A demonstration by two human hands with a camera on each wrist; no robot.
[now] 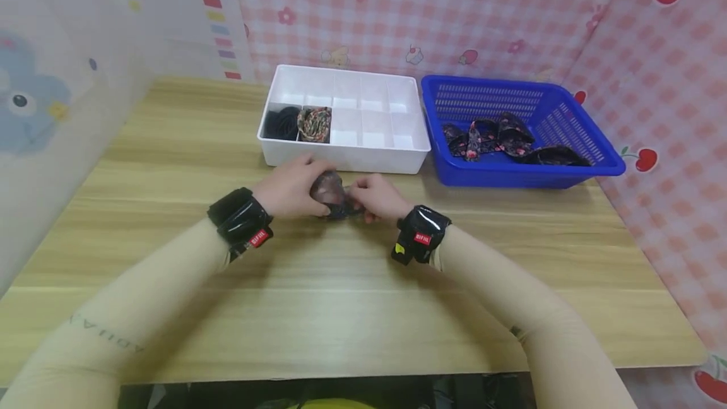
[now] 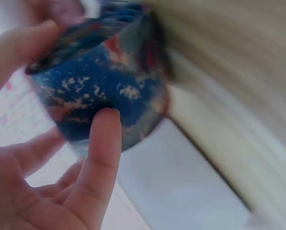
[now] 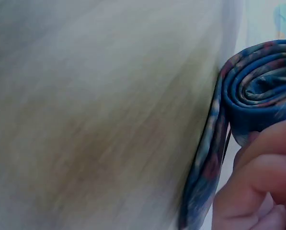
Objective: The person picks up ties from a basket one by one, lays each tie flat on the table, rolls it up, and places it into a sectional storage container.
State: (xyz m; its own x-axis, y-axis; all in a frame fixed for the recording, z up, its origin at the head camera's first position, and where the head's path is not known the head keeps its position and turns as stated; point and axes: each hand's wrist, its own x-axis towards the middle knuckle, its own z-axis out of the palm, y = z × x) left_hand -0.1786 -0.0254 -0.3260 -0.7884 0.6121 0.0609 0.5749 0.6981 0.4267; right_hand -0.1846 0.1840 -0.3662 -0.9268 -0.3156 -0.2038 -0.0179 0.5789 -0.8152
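Note:
A partly rolled necktie [image 1: 327, 188] of patterned cloth is held just above the table, in front of the white box. Dark in the head view, it looks blue with pale and reddish marks in the left wrist view [image 2: 92, 93]. My left hand [image 1: 292, 187] grips the roll from the left, thumb and fingers on either side. At its right side, my right hand [image 1: 377, 197] pinches the necktie with curled fingers. The right wrist view shows the spiral coil [image 3: 262, 88] edge-on, and a flat loose length [image 3: 205, 177] running down from it.
The white divided box [image 1: 346, 155] holds a black coil [image 1: 282, 124] and a multicoloured braided roll [image 1: 315, 125] in its two front left compartments. To its right, a blue basket [image 1: 528, 177] contains several dark flowered cloth pieces [image 1: 514, 136]. Patterned walls border the wooden table [image 1: 318, 308].

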